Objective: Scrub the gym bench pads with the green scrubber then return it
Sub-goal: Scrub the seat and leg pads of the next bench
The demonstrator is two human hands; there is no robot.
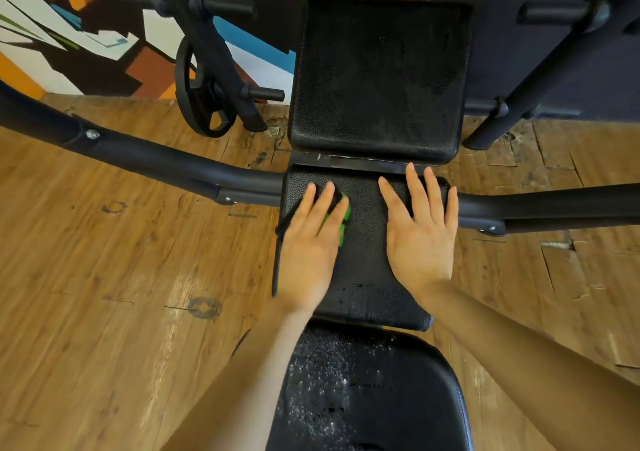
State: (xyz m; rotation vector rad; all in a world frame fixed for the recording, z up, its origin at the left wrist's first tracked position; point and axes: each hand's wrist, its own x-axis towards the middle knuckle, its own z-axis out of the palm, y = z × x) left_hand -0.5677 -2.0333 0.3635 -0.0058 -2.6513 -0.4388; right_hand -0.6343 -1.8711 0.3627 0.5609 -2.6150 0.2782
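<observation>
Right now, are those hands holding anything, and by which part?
Neither grips anything. The left hand presses flat, fingers straight, on top of the green scrubber against the middle bench pad. The right hand lies flat on the bare pad.

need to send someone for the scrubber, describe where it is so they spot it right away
Find the black gym bench and its middle pad, between the two side bars. Two hands lie flat on it; the green scrubber sits under the left hand, peeking out beside the fingers. It is the only bright green thing on the black pads.
</observation>
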